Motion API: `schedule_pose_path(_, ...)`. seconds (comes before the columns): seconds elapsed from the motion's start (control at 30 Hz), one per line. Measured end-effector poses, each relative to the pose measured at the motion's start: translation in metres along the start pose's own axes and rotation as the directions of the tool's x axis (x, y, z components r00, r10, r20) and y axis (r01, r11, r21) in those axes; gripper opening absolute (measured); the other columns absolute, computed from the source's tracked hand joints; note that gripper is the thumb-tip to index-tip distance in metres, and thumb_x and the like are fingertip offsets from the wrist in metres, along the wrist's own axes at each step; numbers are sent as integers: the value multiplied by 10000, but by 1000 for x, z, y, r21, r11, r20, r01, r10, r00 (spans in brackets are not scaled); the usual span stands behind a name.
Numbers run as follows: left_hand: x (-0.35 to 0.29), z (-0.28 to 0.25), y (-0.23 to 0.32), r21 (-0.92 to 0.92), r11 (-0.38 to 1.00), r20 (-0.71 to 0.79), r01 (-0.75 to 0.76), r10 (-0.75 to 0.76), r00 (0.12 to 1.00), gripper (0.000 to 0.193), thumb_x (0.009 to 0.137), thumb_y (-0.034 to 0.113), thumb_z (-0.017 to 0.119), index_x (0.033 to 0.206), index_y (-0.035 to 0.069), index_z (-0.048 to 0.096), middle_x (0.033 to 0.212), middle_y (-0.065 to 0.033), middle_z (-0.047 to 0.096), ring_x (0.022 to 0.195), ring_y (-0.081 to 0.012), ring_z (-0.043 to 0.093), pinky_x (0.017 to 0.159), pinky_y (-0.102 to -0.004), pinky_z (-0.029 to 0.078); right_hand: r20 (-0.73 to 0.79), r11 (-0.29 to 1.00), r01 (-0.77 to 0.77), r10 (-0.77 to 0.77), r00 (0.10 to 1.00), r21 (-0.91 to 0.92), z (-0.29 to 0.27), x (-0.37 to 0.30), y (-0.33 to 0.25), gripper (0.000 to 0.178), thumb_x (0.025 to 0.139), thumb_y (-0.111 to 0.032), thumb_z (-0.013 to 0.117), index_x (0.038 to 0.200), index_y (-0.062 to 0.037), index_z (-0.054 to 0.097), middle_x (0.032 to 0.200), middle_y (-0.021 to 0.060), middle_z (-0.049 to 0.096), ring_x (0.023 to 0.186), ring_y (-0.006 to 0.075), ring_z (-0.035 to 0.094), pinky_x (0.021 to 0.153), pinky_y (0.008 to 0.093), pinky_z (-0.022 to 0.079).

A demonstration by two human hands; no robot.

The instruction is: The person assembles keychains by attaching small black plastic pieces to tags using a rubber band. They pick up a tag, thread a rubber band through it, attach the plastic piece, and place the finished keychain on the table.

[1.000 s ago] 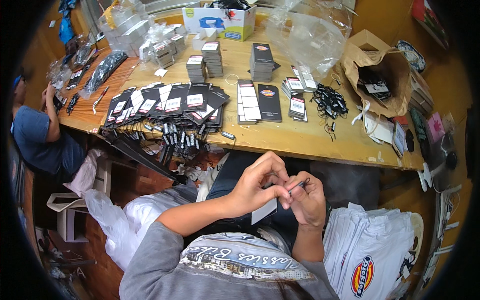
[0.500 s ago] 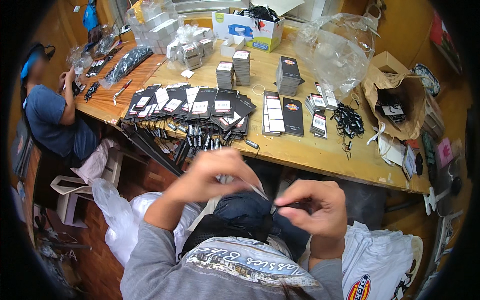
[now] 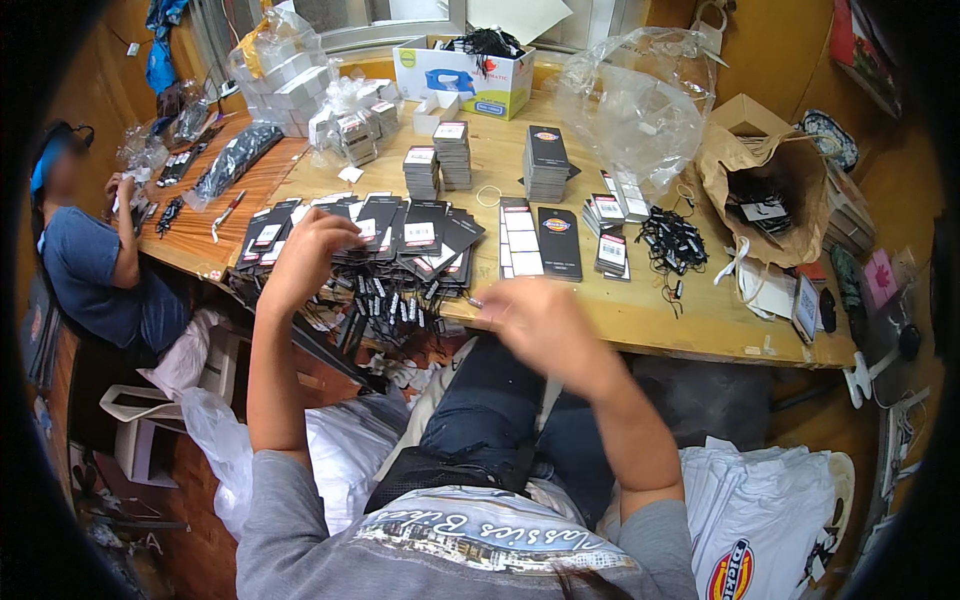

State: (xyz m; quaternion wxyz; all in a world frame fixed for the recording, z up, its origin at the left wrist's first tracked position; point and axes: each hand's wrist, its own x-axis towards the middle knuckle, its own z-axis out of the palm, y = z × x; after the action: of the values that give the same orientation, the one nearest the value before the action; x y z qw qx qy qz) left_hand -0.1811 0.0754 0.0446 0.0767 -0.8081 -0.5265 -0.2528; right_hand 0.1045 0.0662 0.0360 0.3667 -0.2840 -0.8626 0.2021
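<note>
My left hand [image 3: 305, 262] reaches over a spread pile of black hang tags [image 3: 420, 215] with white stickers. Its fingers curl down together onto the left part of the pile; what lies under the fingertips is hidden. Blurred by motion, my right hand [image 3: 550, 330] is at the table's front edge, its fingertips beside a small black string end [image 3: 472, 300] that sticks out from the pile. Whether the right fingers grip it cannot be made out. Black strings with small plastic pieces [image 3: 385, 308] hang from the pile over the edge.
Stacked tags [image 3: 546, 165], a strip of white stickers [image 3: 520, 240] and tangled black strings [image 3: 672, 240] are on the table [image 3: 720, 320]. A brown paper bag [image 3: 790, 230] stands right. At left, another person [image 3: 95, 265] sits working. White garments [image 3: 760, 510] lie beside me.
Both hands, earlier together above my lap with something thin between them, have parted and moved forward to the table. My left hand went left onto the pile, my right to the front edge.
</note>
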Motion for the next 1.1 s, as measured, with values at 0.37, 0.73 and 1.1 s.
schedule_pose_path(0.37, 135, 124, 66, -61, 997, 326, 53, -30, 945, 897, 423, 563, 718, 1046, -46, 504, 1148, -176, 409, 1118, -321, 335, 893, -440, 331, 304, 615, -205, 617, 726, -761, -52, 76, 114, 703, 438, -362, 787, 1026, -57, 551, 1145, 68, 465, 1109, 258, 369, 892, 409, 336)
schedule_pose_path(0.73, 156, 126, 68, 69, 982, 522, 176, -186, 833, 863, 392, 538, 734, 1075, 61, 509, 1139, -131, 425, 1125, -303, 333, 875, -454, 335, 51, 635, -339, 514, 857, -695, -50, 76, 106, 668, 447, -208, 801, 999, -49, 460, 1030, 92, 532, 1010, 259, 474, 804, 402, 392)
schedule_pose_path(1.1, 161, 128, 63, -117, 987, 376, 110, -59, 925, 633, 460, 346, 773, 950, 6, 559, 910, -165, 585, 889, -299, 545, 779, -347, 419, -191, 877, -478, 478, 857, 52, -89, 63, 107, 306, 609, -4, 677, 864, -46, 511, 695, 48, 555, 580, 90, 512, 452, 213, 400)
